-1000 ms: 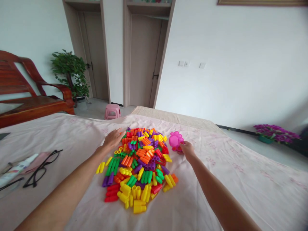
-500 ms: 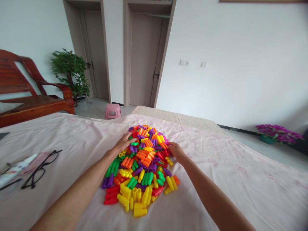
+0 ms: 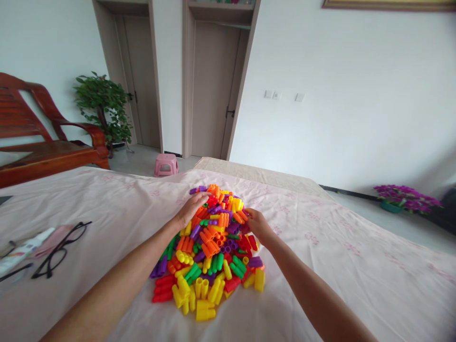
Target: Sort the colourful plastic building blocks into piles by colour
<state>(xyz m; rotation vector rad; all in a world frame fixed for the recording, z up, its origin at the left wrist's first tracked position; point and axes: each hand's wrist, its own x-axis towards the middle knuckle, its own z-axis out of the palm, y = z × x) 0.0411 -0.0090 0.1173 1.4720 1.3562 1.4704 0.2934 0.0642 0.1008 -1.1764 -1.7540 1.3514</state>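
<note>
A heap of plastic toy pieces (image 3: 213, 247) in yellow, red, orange, green and purple lies on a pale pink flowered cloth (image 3: 320, 256). At the upper left side of the heap, my left hand (image 3: 192, 209) rests against the pieces with its fingers spread. My right hand (image 3: 257, 224) is at the upper right side, its fingers bent against orange and red pieces; the fingertips are partly hidden, so a hold on any piece cannot be made out. Several yellow pieces (image 3: 205, 310) sit at the heap's near edge.
Black glasses (image 3: 59, 251), a pink cloth (image 3: 53, 241) and a white tube (image 3: 26, 249) lie at the left. Beyond the covered surface are a wooden bench (image 3: 53, 152), a pink stool (image 3: 166, 165), a green plant (image 3: 103, 104) and purple flowers (image 3: 409, 195).
My left hand has moved up and to the right over the heap. Pieces have shifted and tumbled, including yellow and purple ones at the right side. My right hand has barely moved.
</note>
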